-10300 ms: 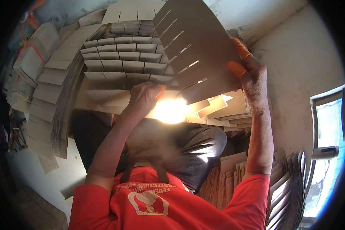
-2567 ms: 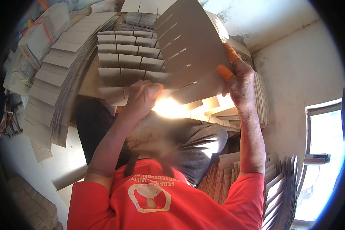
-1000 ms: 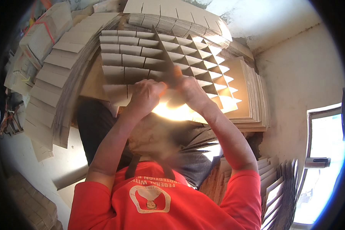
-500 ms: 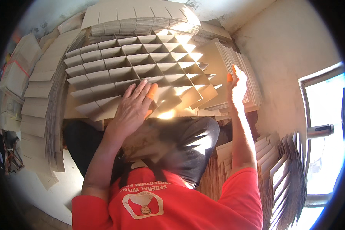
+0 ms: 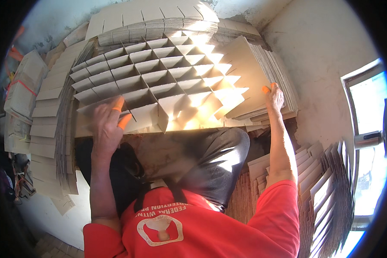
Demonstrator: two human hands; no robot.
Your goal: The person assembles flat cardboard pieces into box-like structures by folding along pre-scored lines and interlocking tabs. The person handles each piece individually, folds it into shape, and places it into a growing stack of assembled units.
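Observation:
A cardboard divider grid (image 5: 152, 66) of interlocked strips stands on the work surface in front of me, its cells facing up. My left hand (image 5: 107, 129) is at the grid's near left corner, slightly blurred. Orange covers sit on its thumb and forefinger, which close over the nearest strip (image 5: 144, 117); the other fingertips are hidden. To the right, my right hand (image 5: 274, 98) has its fingers curled at the edge of a stack of flat cardboard sheets (image 5: 249, 71), with orange-covered tips pinching the top edge. How many sheets it grips is hidden.
Slotted cardboard strips (image 5: 155, 26) are piled behind the grid. Tall stacks of cardboard (image 5: 47, 116) line the left, beside a clear-wrapped bundle (image 5: 26, 90). More cardboard pieces (image 5: 305, 180) stand low at the right, below a bright window (image 5: 370, 137). Sunlight glares on the grid's right side.
My left hand has moved left from the grid's near middle to its corner, its fingers going from flat to bent. My right hand has lowered and closed at the sheet stack's edge.

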